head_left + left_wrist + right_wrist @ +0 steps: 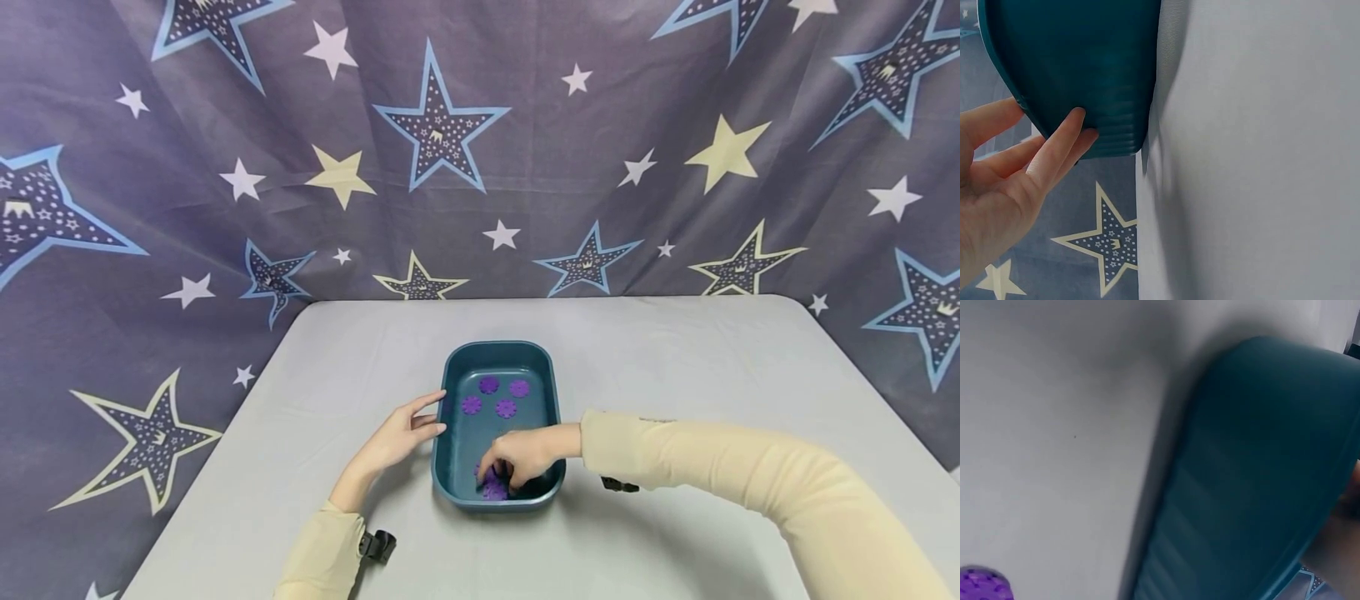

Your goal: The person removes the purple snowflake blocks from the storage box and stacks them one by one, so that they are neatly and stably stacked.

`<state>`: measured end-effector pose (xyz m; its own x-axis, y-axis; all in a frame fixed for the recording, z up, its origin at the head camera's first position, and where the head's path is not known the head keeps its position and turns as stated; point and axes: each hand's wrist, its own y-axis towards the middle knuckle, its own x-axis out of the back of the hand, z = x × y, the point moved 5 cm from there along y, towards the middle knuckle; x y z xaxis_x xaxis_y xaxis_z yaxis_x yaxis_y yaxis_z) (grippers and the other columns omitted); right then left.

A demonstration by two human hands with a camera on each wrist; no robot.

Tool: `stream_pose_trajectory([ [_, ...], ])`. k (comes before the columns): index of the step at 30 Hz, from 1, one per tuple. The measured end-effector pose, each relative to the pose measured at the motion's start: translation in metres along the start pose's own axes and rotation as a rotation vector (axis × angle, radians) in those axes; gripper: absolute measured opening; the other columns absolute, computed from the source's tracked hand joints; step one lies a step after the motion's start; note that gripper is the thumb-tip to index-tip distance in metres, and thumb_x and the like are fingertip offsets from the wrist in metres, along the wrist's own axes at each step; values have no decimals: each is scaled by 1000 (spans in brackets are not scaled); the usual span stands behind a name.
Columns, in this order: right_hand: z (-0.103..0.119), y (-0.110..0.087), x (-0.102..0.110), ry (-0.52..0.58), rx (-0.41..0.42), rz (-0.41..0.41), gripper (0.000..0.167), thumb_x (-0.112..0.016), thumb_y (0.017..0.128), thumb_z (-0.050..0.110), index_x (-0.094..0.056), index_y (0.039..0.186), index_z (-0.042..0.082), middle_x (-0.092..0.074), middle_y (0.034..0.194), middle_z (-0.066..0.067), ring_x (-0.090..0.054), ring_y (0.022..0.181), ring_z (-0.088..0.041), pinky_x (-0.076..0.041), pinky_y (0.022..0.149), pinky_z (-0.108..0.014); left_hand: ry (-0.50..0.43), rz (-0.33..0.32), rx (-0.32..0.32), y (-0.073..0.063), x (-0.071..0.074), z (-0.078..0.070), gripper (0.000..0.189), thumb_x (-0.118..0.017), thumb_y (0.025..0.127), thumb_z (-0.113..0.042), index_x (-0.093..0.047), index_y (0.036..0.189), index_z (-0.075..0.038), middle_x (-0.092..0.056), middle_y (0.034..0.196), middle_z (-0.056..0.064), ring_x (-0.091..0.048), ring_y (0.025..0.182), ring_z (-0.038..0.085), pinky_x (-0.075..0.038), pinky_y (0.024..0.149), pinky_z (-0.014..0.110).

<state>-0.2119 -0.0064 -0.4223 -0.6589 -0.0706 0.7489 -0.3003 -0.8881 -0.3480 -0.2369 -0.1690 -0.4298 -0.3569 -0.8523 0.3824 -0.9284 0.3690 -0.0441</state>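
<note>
Purple notched discs (506, 408) lie in a deep teal plastic bin (498, 347). Several are spread flat toward its far half, and more are bunched at the near end. Reaching over the right wall, my right hand (525, 454) has its fingers bent down onto the bunched discs; I cannot tell whether it pinches one. My left hand (397, 437) touches the bin's left side with outstretched fingers. In the left wrist view, fingertips (1075, 115) rest against the outer wall and another finger meets the rim.
The bin stands on a table with a pale cloth (360, 350). A loose purple disc (985, 586) shows on the cloth beside the bin in the right wrist view. Behind the table hangs a star-patterned curtain (525, 183).
</note>
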Motion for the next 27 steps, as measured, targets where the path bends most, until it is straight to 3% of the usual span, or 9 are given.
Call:
stream_pose_trajectory([
  [13,0,7,-6,-90,28,38,40,-66,74,-4,-61,111,9,-59,89,-1,-51,73,-6,-41,60,-10,15,5,2,0,0,0,55,-57,86,-10,-34,135,-2,-29,139,20,-44,116,35,-37,94,43],
  [27,-3,9,-8,-118,-11,-2,35,-70,71,-1,-64,102,13,-56,88,3,-51,75,-5,-40,62,-10,13,5,-8,0,-1,1,54,-56,86,-10,-34,135,0,-28,139,21,-43,116,36,-37,95,42],
])
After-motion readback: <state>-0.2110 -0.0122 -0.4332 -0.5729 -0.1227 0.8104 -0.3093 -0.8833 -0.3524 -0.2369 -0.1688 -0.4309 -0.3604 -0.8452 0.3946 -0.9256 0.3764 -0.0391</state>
